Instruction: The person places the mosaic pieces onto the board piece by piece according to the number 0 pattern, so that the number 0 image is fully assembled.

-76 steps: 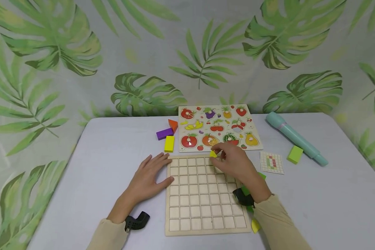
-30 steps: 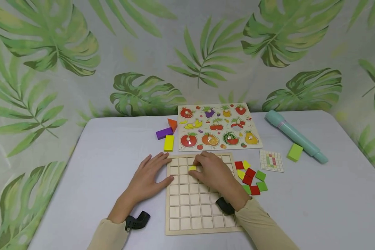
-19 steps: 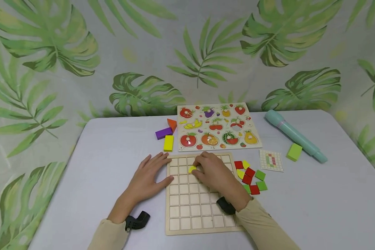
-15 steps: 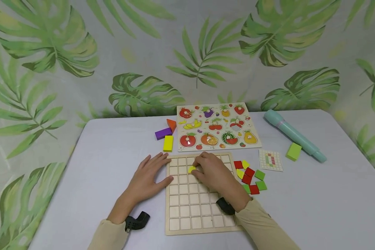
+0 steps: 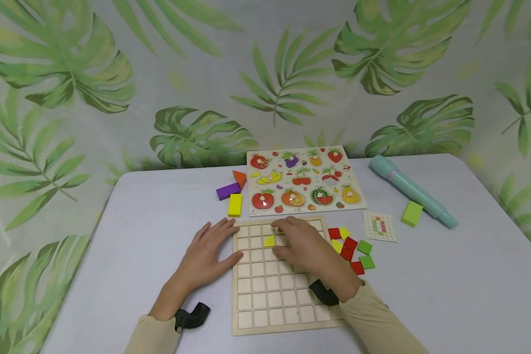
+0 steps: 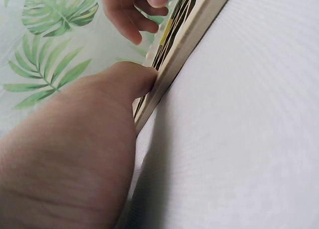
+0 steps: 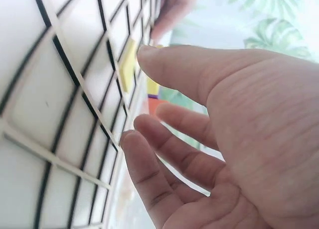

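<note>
A pale wooden grid board (image 5: 259, 301) lies on the white table. One yellow tile with a rounded corner (image 5: 269, 241) sits in a cell of its second row from the far edge, third from the left. Just right of that tile is my right hand (image 5: 304, 248), thumb and fingers spread apart with nothing between them. The right wrist view shows the same yellow tile (image 7: 128, 65) in the grid, beside the thumb tip. My left hand (image 5: 209, 256) rests flat at the board's left edge, fingers stretched out, thumb tip on the rim (image 6: 172, 64).
Several red (image 5: 346, 253), green (image 5: 367, 262) and yellow tiles lie right of the board, partly behind my right hand. Beyond are a pattern card (image 5: 380, 226), green block (image 5: 411, 214), teal microphone-shaped toy (image 5: 413, 191), fruit puzzle (image 5: 307, 182), and yellow (image 5: 235, 205), purple (image 5: 228, 191) and orange blocks (image 5: 239, 179).
My right hand carried the yellow tile leftward from the board's far edge to a cell, then let go; its fingers have opened and drawn slightly right. The left hand stayed at the board's edge.
</note>
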The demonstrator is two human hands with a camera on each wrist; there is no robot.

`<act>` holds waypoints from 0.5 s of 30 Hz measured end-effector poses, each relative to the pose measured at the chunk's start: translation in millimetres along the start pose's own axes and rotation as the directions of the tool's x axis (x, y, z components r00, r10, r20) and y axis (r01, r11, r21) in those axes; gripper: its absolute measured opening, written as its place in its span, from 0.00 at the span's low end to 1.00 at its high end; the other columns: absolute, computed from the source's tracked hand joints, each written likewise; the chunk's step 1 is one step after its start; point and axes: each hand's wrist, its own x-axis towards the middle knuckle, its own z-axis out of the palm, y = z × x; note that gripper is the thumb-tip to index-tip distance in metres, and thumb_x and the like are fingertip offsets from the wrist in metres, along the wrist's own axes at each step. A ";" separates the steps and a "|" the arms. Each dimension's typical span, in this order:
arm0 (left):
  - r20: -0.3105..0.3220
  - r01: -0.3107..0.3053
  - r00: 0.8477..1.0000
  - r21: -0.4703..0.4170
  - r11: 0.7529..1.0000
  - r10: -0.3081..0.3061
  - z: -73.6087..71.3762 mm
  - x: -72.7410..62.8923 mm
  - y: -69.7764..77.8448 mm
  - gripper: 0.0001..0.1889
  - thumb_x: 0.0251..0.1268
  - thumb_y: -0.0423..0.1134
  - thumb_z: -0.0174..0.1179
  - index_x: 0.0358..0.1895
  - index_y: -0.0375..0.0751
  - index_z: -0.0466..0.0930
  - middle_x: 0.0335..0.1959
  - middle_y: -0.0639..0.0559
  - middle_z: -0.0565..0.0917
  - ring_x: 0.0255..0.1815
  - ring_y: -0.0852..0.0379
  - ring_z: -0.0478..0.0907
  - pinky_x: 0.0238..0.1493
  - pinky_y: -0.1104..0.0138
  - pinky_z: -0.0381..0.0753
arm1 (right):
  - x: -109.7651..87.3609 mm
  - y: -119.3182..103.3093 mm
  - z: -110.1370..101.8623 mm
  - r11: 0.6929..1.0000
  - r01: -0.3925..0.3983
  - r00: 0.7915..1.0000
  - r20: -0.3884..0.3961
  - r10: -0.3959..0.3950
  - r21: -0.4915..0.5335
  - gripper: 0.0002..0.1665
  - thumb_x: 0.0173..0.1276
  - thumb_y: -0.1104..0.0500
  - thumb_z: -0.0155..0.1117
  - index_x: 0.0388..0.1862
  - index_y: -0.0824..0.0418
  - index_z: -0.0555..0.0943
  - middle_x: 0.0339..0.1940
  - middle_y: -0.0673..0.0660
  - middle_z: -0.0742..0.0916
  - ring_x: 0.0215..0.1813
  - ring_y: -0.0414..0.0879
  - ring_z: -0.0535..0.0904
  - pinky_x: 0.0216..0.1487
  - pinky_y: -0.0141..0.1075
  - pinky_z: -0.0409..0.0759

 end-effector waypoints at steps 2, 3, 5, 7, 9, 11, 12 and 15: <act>-0.002 -0.001 1.000 0.000 1.000 0.001 -0.1 -0.8 -0.5 0.33 0.69 0.59 0.63 0.73 0.48 0.74 0.78 0.52 0.69 0.83 0.51 0.59 0.84 0.48 0.48 | -1.9 0.0 -4.5 1.000 0.011 1.000 -0.004 -0.011 -0.005 0.30 0.66 0.54 0.77 0.65 0.58 0.80 0.58 0.55 0.85 0.59 0.52 0.80 0.63 0.50 0.81; -0.002 -0.001 1.000 -0.002 1.000 0.001 -0.2 -1.2 -0.6 0.33 0.69 0.59 0.63 0.73 0.48 0.74 0.78 0.52 0.69 0.83 0.51 0.58 0.84 0.49 0.48 | -3.0 0.6 -6.9 1.000 0.015 1.000 -0.006 -0.015 -0.005 0.30 0.66 0.54 0.77 0.65 0.58 0.80 0.58 0.55 0.85 0.59 0.52 0.80 0.63 0.50 0.81; -0.004 -0.004 1.000 -0.004 1.000 0.004 -0.1 -1.5 -1.1 0.33 0.69 0.59 0.63 0.73 0.48 0.74 0.78 0.52 0.69 0.83 0.51 0.58 0.84 0.49 0.48 | -5.4 2.4 -12.4 0.999 0.032 0.999 -0.017 -0.032 -0.014 0.29 0.65 0.54 0.77 0.64 0.58 0.81 0.57 0.55 0.86 0.57 0.51 0.81 0.60 0.49 0.82; -0.006 -0.009 1.000 -0.007 1.000 0.009 0.0 -1.6 -1.5 0.33 0.69 0.58 0.63 0.73 0.47 0.74 0.78 0.52 0.69 0.83 0.51 0.59 0.84 0.49 0.47 | -7.9 5.8 -17.9 0.998 0.061 0.998 -0.035 -0.061 -0.019 0.28 0.65 0.54 0.77 0.63 0.58 0.81 0.55 0.55 0.86 0.53 0.50 0.82 0.55 0.47 0.83; -0.006 -0.012 1.000 -0.006 1.000 0.012 0.3 -1.4 -2.0 0.33 0.69 0.58 0.63 0.73 0.47 0.73 0.78 0.52 0.69 0.83 0.51 0.59 0.84 0.49 0.48 | -10.9 9.7 -23.5 0.997 0.077 0.996 -0.045 -0.078 -0.008 0.27 0.66 0.55 0.77 0.62 0.58 0.82 0.55 0.54 0.87 0.52 0.49 0.82 0.53 0.45 0.83; -0.006 -0.016 1.000 -0.003 1.000 0.016 0.5 -1.1 -2.3 0.33 0.70 0.58 0.63 0.73 0.47 0.73 0.79 0.52 0.69 0.83 0.51 0.59 0.84 0.49 0.48 | -13.5 14.1 -28.9 0.996 0.094 0.994 -0.052 -0.093 0.005 0.26 0.66 0.55 0.76 0.62 0.59 0.82 0.54 0.55 0.87 0.50 0.49 0.82 0.50 0.43 0.83; -0.006 -0.017 1.000 -0.003 1.000 0.017 0.5 -1.0 -2.3 0.33 0.70 0.58 0.63 0.73 0.47 0.73 0.79 0.52 0.69 0.82 0.51 0.59 0.84 0.49 0.48 | -14.9 16.5 -31.4 0.995 0.096 0.994 -0.051 -0.096 0.010 0.26 0.66 0.55 0.76 0.62 0.59 0.82 0.54 0.55 0.87 0.50 0.49 0.82 0.49 0.43 0.83; -0.003 -0.017 1.000 -0.002 1.000 0.017 0.4 -0.9 -2.5 0.34 0.70 0.58 0.62 0.74 0.47 0.73 0.79 0.52 0.68 0.83 0.51 0.59 0.84 0.49 0.48 | -17.5 23.6 -39.2 0.997 0.073 0.997 -0.036 -0.072 0.028 0.25 0.68 0.55 0.75 0.62 0.57 0.82 0.53 0.54 0.86 0.52 0.50 0.83 0.51 0.45 0.84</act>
